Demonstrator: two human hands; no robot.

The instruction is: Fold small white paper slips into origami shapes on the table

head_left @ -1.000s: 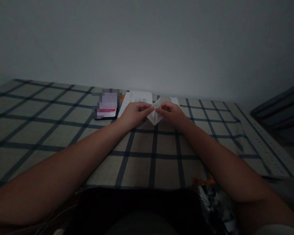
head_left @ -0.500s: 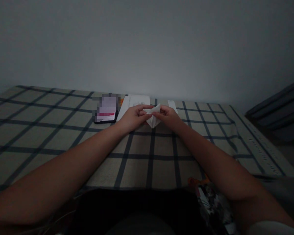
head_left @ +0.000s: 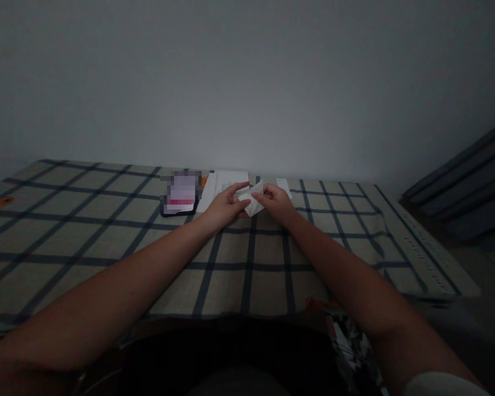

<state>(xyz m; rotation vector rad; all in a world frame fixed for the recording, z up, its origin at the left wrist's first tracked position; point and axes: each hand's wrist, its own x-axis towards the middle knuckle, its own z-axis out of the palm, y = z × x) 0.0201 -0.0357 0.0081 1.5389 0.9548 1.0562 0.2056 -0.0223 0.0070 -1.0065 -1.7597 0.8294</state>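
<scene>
A small folded piece of white paper (head_left: 252, 204) is held between my two hands, just above the checked tablecloth. My left hand (head_left: 226, 206) grips its left side, thumb on the near face and index finger stretched out above it. On the right side, my right hand (head_left: 278, 201) pinches the paper between thumb and fingers. The picture is dim, so the finer creases cannot be made out. Behind my left hand lies a white sheet (head_left: 218, 184) with faint drawn lines. A white strip (head_left: 284, 184) lies just beyond my right hand.
A phone (head_left: 180, 192) with a partly blurred screen rests left of the white sheet. The checked tablecloth (head_left: 181, 242) covers the table up to a plain wall (head_left: 247, 82). Dark curtain-like folds (head_left: 466, 192) hang at the right. A patterned cloth or bag (head_left: 350, 346) sits below the near edge.
The paper has turned and tilted in my hands, showing a flatter face. My left index finger has lifted away from it. The view has shifted slightly.
</scene>
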